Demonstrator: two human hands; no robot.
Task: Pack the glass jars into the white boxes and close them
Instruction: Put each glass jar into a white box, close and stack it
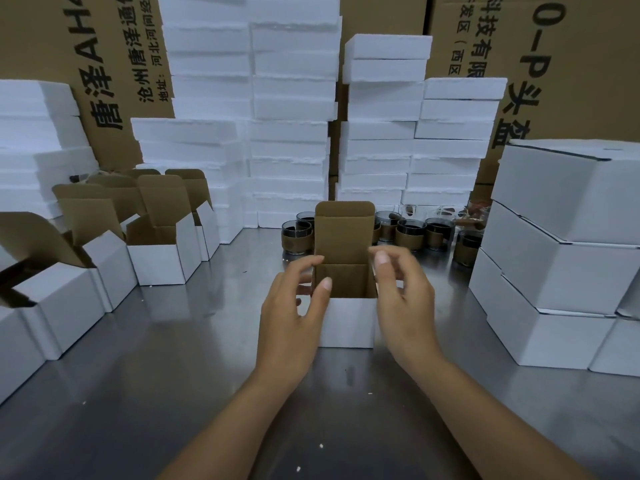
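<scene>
A small white box (348, 323) stands open on the steel table in front of me, its brown lid flap (344, 230) upright at the back. My left hand (294, 313) sits at the box's left side, fingers loosely bent at the left rim. My right hand (403, 292) is at the right side, its fingers curved near the right rim and blurred. I cannot tell whether either hand pinches a side flap. Behind the box stand several glass jars (410, 233) with brown sleeves. The box's inside looks empty.
Several open white boxes (162, 261) with raised brown flaps line the left side. Closed white boxes (561, 271) are stacked at the right. White foam blocks (291, 133) and large brown cartons (571, 46) form a wall at the back. The steel table (173, 375) shows between them.
</scene>
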